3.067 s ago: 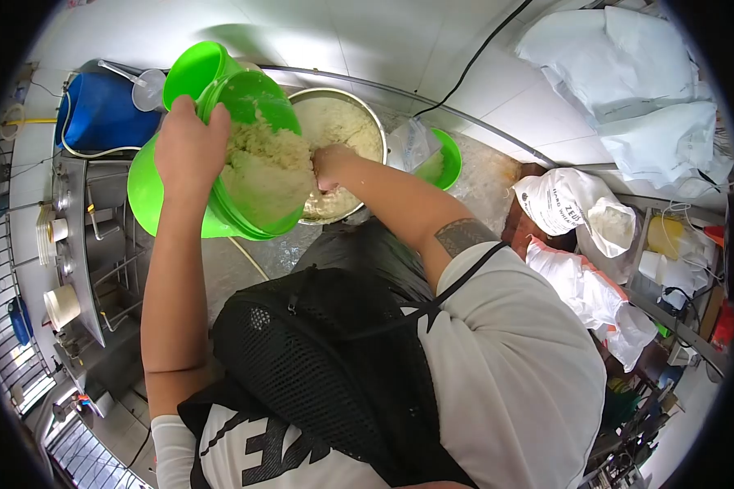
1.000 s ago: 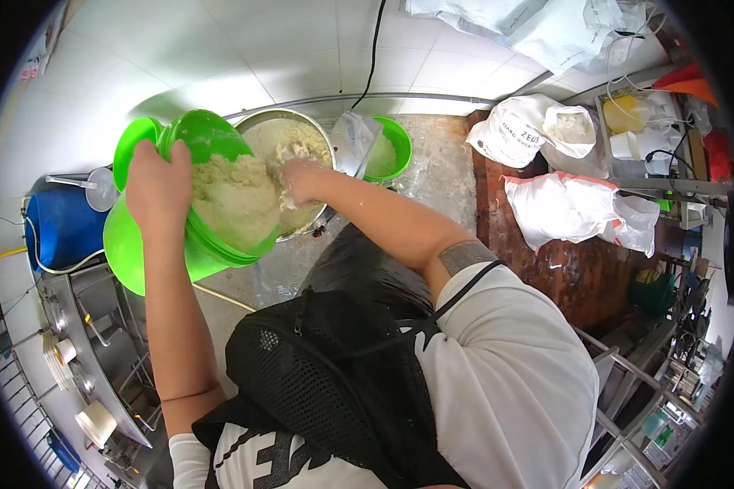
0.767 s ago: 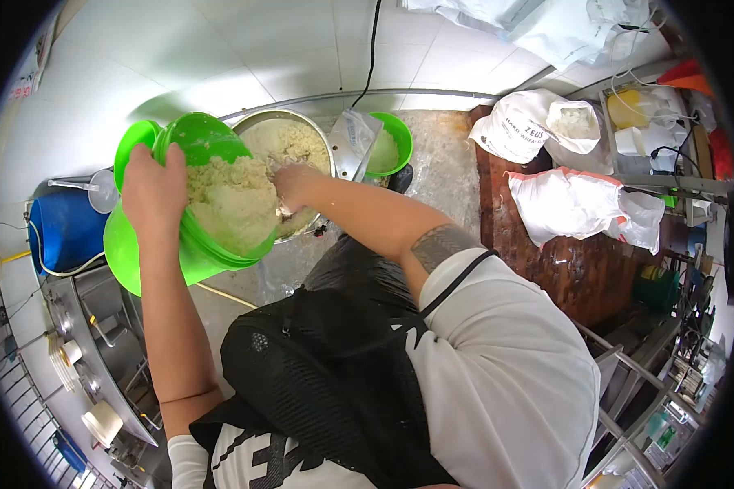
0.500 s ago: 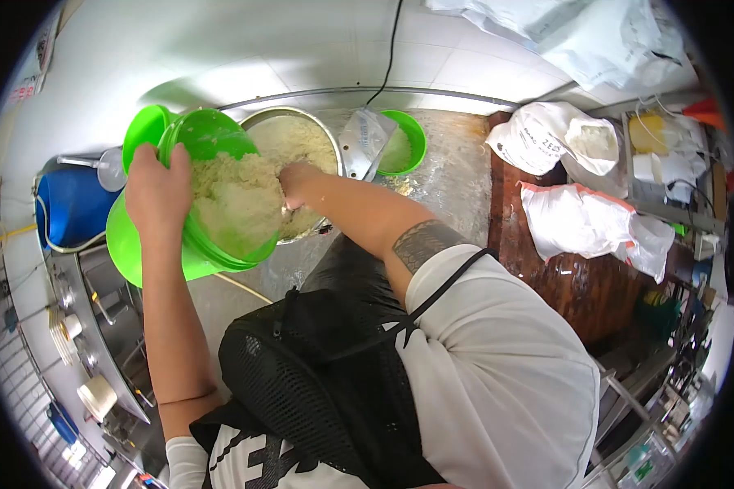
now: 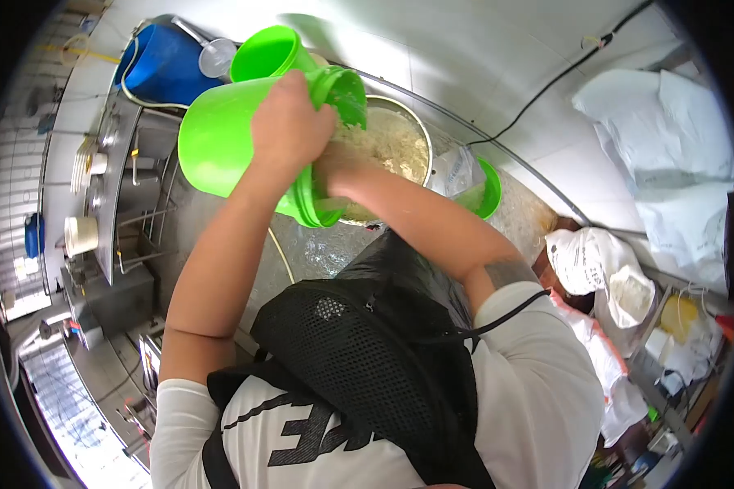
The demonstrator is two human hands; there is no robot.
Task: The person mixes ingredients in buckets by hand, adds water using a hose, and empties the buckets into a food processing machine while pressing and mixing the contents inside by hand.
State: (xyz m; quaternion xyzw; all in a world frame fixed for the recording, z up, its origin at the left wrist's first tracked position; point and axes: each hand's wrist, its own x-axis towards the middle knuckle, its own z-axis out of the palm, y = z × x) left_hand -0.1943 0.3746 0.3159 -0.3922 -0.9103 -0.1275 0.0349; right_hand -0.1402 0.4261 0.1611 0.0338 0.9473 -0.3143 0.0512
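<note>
My left hand [image 5: 289, 126] grips the rim of a large green bucket [image 5: 220, 134], which lies tilted on its side with its mouth toward a round metal bowl [image 5: 426, 143]. Pale, crumbly dough-like material [image 5: 387, 147] fills part of the bowl, and some shows at the bucket's mouth. My right hand [image 5: 338, 167] is at that mouth, blurred by motion, its fingers hidden. Behind the large bucket stands a smaller green bucket [image 5: 261, 55]. A clear plastic bag [image 5: 457, 169] rests between the bowl and a green basin [image 5: 491, 189].
At the upper left are a blue barrel [image 5: 167, 65] and a clear scoop [image 5: 217, 59]. A steel sink unit [image 5: 126, 191] stands at left. White sacks [image 5: 583, 257] lie on the right, below large white bags [image 5: 661, 122]. A black cable [image 5: 538, 94] runs along the wall.
The camera view has turned. The large bucket has tipped further toward the bowl, hiding most of its inside. My right hand has moved back from over the bowl to the bucket's mouth.
</note>
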